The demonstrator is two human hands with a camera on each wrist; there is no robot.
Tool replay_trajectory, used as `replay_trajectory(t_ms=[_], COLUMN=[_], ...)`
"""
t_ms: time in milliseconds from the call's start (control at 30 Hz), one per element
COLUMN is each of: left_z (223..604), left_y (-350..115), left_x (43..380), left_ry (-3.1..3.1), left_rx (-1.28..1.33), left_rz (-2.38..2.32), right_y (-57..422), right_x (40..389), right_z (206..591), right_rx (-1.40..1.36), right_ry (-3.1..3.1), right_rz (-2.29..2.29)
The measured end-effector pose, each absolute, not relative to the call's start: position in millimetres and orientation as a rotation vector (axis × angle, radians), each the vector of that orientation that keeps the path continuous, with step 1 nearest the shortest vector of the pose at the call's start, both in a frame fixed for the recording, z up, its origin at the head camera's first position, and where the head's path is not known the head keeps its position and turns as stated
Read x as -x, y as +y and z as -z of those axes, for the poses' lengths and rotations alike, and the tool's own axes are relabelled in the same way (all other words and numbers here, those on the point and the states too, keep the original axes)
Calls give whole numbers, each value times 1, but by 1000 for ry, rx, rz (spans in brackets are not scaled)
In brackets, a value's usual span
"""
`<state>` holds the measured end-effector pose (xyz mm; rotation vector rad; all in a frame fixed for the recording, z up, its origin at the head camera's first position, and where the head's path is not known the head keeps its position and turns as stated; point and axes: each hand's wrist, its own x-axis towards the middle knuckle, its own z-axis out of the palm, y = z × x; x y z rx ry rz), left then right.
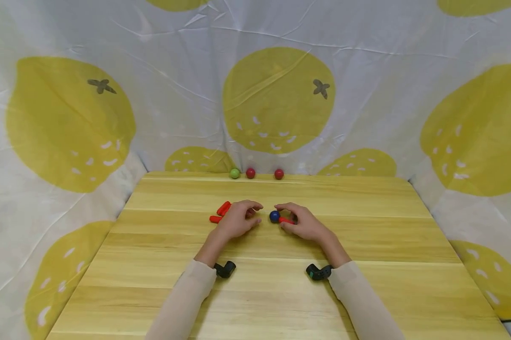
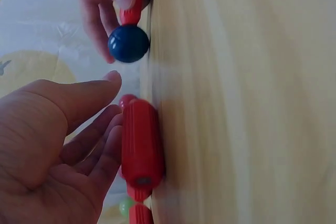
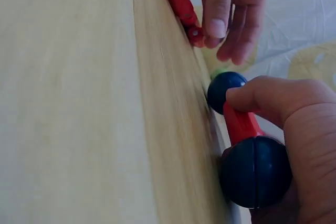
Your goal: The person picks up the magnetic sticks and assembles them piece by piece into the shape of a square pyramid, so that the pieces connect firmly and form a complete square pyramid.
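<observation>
A red ridged rod (image 3: 241, 124) carries a dark blue ball at each end, the nearer blue ball (image 3: 257, 174) showing a seam line. My right hand (image 1: 305, 222) grips this piece by the rod, thumb lying along it near the far blue ball (image 3: 224, 92). Facing it, my left hand (image 1: 237, 219) holds nothing, its fingers loosely curved and parted from the thumb. Several red rods lie close by the left hand, including a thick red rod (image 2: 142, 142) right at its fingertips and a red rod (image 1: 215, 219) partly covered by it.
Along the table's back edge sit a green ball (image 1: 234, 173), a red ball (image 1: 250, 173) and another red ball (image 1: 279, 174). Behind the wooden table (image 1: 263, 302) hangs a lemon-print cloth (image 1: 187, 108). Black cameras (image 1: 225, 269) are strapped to both wrists.
</observation>
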<state>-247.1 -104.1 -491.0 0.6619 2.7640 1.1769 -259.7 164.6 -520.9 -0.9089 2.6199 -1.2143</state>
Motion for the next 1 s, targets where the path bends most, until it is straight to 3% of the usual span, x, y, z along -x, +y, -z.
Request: replay_trajectory(t_ms=[233,600,1000], left_z=[488,480,478], left_y=[-120,-133,-127], left_x=[243,218,213], left_ry=[2845,2905,2934], left_rx=[-692,-724,-766], left_rz=[-1186,-922,-795], right_y=[168,176,175], right_x=[258,254,249], right_z=[516,516,526], right_rx=[934,661,523], right_ry=[2612,2631,2535], right_rz=[1191,1367,1593])
